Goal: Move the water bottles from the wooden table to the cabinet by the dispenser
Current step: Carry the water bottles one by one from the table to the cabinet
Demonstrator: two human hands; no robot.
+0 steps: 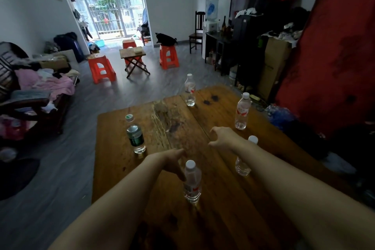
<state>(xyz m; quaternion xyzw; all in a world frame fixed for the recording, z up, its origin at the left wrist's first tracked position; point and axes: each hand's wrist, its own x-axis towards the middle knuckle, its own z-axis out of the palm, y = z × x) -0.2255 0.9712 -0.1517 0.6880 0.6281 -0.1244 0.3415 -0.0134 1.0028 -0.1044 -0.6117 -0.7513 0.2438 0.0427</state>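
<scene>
Several clear water bottles stand upright on the wooden table. A green-label bottle is at the left, two red-label bottles at the far side. My left hand hangs over the table with fingers spread, just left of the nearest white-capped bottle, close to its shoulder; contact is unclear. My right hand is open above the table, its wrist partly hiding another bottle. The dark cabinet with the water dispenser is across the room at the right wall.
Red plastic stools and a small folding table stand on the grey floor between the table and the balcony door. A sofa with piled clothes is left. Cardboard boxes and a red panel line the right.
</scene>
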